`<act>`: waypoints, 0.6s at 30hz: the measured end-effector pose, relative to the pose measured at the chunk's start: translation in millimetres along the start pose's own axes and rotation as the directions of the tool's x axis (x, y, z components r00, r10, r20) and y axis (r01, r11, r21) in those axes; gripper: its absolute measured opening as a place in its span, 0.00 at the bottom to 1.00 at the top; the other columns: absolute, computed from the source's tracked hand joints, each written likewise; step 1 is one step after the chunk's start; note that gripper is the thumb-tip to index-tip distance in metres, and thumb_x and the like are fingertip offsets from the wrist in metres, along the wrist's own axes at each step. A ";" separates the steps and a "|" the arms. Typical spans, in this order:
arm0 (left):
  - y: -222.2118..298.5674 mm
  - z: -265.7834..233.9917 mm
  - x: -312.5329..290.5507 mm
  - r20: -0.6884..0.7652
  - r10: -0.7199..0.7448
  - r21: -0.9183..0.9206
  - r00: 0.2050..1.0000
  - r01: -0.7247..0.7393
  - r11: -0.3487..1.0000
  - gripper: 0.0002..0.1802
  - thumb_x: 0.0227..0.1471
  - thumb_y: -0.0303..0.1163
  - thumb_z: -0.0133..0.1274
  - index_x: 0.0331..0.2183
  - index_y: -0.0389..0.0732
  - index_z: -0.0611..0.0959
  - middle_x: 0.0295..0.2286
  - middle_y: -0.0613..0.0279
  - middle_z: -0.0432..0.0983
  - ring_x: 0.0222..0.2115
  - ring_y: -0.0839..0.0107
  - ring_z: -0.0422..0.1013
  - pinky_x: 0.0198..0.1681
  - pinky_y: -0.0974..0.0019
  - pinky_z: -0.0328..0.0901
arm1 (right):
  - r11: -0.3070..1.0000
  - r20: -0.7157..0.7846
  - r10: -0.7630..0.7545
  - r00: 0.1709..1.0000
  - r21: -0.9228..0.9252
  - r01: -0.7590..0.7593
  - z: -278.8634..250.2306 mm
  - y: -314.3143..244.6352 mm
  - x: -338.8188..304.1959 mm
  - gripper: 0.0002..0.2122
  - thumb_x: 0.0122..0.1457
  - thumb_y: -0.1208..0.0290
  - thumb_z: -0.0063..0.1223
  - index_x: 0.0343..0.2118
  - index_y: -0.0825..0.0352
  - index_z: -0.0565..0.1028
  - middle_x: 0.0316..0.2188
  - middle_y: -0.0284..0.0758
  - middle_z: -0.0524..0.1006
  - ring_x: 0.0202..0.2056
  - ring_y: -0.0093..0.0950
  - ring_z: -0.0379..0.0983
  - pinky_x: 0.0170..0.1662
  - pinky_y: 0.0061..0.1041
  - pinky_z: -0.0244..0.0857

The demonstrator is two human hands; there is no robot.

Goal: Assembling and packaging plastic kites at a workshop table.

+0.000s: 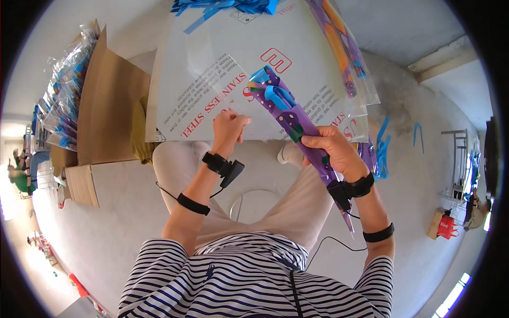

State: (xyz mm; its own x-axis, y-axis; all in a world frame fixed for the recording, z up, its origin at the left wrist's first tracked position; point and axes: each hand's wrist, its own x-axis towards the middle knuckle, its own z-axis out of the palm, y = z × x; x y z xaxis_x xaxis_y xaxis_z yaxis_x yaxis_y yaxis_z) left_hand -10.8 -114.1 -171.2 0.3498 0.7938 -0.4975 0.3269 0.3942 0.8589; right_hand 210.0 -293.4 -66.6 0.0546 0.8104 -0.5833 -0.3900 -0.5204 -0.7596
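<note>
My right hand [336, 151] is wrapped round a long, narrow purple bundle [291, 119] of thin, glossy sheet material with dots and patches of colour. The thumb presses on its upper face. A blue strap [281, 97] is looped near the bundle's wide far end, and its thin tip points down past my right wrist. My left hand [230, 127] is closed just over the front edge of the white printed board [185, 69]; whether its curled fingers hold anything is hidden. A clear plastic sheet [217, 50] appears to lie on the board beyond it.
Blue ribbons [228, 6] are heaped at the board's far edge. Orange and purple bundles [336, 37] in clear plastic lie along its right side. On the left stands a cardboard box [108, 106] beside packed clear bags [69, 90]. Blue strips [383, 148] hang at the right.
</note>
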 end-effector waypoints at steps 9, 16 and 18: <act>42.4 64.4 25.3 0.310 0.332 0.855 0.891 -0.414 0.314 0.15 0.40 0.39 0.56 0.26 0.37 0.83 0.26 0.46 0.80 0.30 0.52 0.79 0.31 0.54 0.71 | 0.998 -0.144 -0.041 0.989 -0.046 0.035 -3.4 -7.6 -33.0 0.10 0.59 0.69 0.57 0.36 0.72 0.79 0.27 0.35 0.80 0.22 0.24 0.76 0.30 0.19 0.69; 23.3 78.3 26.6 0.231 0.653 0.377 0.722 -0.685 0.623 0.07 0.44 0.27 0.61 0.27 0.39 0.79 0.25 0.58 0.77 0.28 0.57 0.74 0.31 0.58 0.67 | 0.986 -0.355 -0.078 0.932 -0.164 0.020 -41.2 24.0 -72.8 0.10 0.59 0.70 0.56 0.35 0.74 0.79 0.26 0.38 0.80 0.22 0.25 0.76 0.27 0.23 0.72; 17.2 58.6 11.1 0.231 0.704 0.459 0.672 -0.713 0.530 0.09 0.40 0.23 0.63 0.26 0.39 0.79 0.28 0.59 0.75 0.32 0.57 0.72 0.33 0.57 0.67 | 0.989 -0.380 -0.050 0.923 -0.145 -0.006 -54.9 42.5 -80.3 0.09 0.59 0.71 0.56 0.35 0.74 0.79 0.25 0.38 0.79 0.22 0.25 0.76 0.27 0.23 0.72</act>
State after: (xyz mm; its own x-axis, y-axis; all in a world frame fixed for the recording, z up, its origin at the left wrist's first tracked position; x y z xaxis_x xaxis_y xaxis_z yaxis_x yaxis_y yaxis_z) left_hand 50.2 -125.6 -169.1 0.6680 0.7036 0.2424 0.3269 -0.5701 0.7537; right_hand 239.5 -395.4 -67.9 0.4197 0.6723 -0.6098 -0.2529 -0.5586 -0.7899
